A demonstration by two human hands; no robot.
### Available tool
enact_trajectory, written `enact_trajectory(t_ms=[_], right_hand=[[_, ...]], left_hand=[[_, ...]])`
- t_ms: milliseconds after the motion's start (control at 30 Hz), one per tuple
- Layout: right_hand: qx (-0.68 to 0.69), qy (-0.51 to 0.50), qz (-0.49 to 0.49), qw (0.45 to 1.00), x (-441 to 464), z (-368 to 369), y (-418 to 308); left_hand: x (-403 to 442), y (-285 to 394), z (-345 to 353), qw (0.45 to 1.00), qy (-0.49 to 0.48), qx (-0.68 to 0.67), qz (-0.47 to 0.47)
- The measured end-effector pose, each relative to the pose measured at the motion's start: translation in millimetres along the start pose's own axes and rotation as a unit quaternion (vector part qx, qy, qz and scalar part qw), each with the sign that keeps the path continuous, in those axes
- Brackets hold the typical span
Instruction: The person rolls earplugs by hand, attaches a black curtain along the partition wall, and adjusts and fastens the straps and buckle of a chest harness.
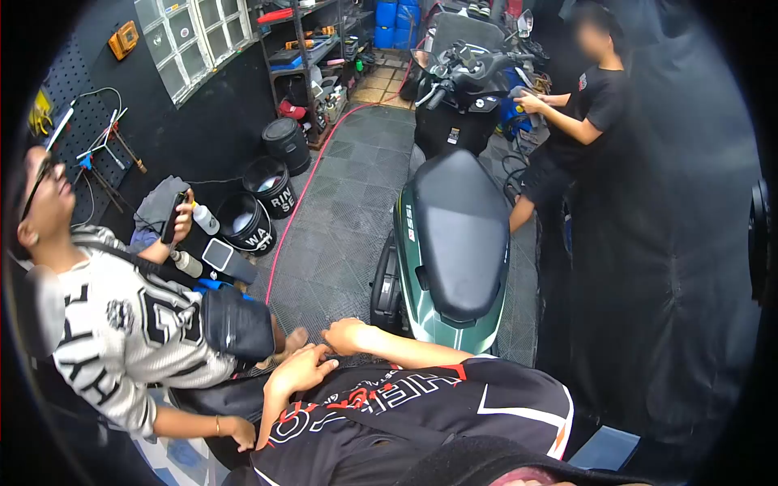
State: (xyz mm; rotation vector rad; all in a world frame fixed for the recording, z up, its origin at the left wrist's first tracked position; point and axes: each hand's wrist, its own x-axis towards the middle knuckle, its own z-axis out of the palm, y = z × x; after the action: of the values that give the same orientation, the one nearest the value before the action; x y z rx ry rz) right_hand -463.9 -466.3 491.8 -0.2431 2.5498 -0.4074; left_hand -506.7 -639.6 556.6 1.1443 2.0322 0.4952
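My left hand (305, 369) is in front of my black printed shirt (405, 401), fingers stretched toward the right hand and thumb apart. My right hand (345, 334) reaches across my body, its fingers curled closed. The hands meet at the fingertips; a small dark spot shows between them, too small to name. Ahead of them stands a green scooter (462, 330) with a black seat (460, 231). Neither hand touches it.
At left a person (121, 316) in a patterned jersey holds a phone (173, 217). Another person (596, 105) is beside the scooter's front, right. Black buckets (271, 186), a metal shelf (301, 73) and a pink hose (292, 215) on the tiled floor lie left.
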Motion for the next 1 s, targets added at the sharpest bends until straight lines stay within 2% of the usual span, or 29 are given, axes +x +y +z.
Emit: enact_trajectory(t_ms=[100, 167, 200, 233, 267, 300, 333, 367, 433, 500, 567, 667, 733, 800, 833, 867, 933, 1000], right_hand=[[0.007, 0.033, -0.016, 0.999, -6.7, 8.3, 4.8], [-0.022, -0.009, -0.063, 0.998, -12.0, 2.4, -0.6], [-0.019, 0.002, -0.054, 0.998, -7.5, 10.7, -4.2], [-0.007, -0.036, -0.105, 0.994, -16.7, -9.8, -9.6], [-0.018, -0.018, -0.156, 0.987, -8.8, -7.9, -8.9], [0.014, -0.022, -0.161, 0.987, -3.4, -9.1, -8.1], [0.015, 0.002, -0.150, 0.989, 7.2, -2.9, -7.5], [0.013, 0.001, -0.125, 0.992, 23.4, 4.1, -9.4], [-0.001, -0.022, -0.145, 0.989, 34.5, 1.2, -21.5], [0.018, -0.037, -0.156, 0.987, 27.5, -16.2, -46.8], [0.018, -0.046, -0.176, 0.983, 37.8, -9.9, -45.8], [0.017, -0.038, -0.218, 0.975, 48.2, -2.1, -47.2], [0.007, -0.046, -0.195, 0.980, 54.3, -10.8, -56.4], [0.019, -0.042, -0.167, 0.985, 49.9, -28.9, -63.3], [0.019, -0.030, -0.173, 0.984, 62.4, -20.1, -58.6], [0.020, -0.018, -0.160, 0.987, 65.1, -21.4, -60.0], [0.025, -0.008, -0.145, 0.989, 70.8, -19.1, -53.7], [0.019, -0.039, -0.099, 0.994, 79.8, -26.8, -57.3]], left_hand=[[0.8, 12.6, 1.7, 0.999, -0.001, 0.004, -0.032], [-2.6, 8.2, 4.6, 1.000, -0.014, 0.020, 0.017], [-12.9, 3.8, 8.3, 0.999, -0.001, 0.005, 0.033], [-14.6, 3.0, 10.3, 0.999, 0.020, -0.007, 0.037], [-17.1, -0.5, 10.2, 0.999, 0.026, 0.020, 0.016], [-20.2, -5.9, 6.0, 0.998, 0.036, 0.024, 0.036], [-25.1, -5.3, -2.0, 0.999, 0.037, 0.033, -0.005], [-33.9, -14.2, -4.8, 0.995, 0.095, 0.013, -0.006], [-60.5, -13.9, -25.3, 0.977, 0.213, 0.014, 0.002], [-93.5, -12.9, -53.5, 0.936, 0.352, 0.000, -0.003], [-123.4, 1.1, -81.2, 0.860, 0.505, 0.001, -0.072], [-168.5, -20.2, -99.2, 0.762, 0.629, 0.030, -0.152], [-200.0, -50.1, -112.9, 0.729, 0.636, 0.019, -0.253], [-226.9, -99.6, -120.4, 0.723, 0.636, 0.032, -0.269], [-242.2, -134.6, -123.7, 0.726, 0.636, -0.031, -0.262], [-257.3, -167.8, -124.5, 0.719, 0.633, -0.039, -0.285], [-276.3, -229.5, -112.5, 0.675, 0.653, -0.188, -0.287], [-287.6, -292.8, -102.0, 0.641, 0.644, -0.251, -0.336]])
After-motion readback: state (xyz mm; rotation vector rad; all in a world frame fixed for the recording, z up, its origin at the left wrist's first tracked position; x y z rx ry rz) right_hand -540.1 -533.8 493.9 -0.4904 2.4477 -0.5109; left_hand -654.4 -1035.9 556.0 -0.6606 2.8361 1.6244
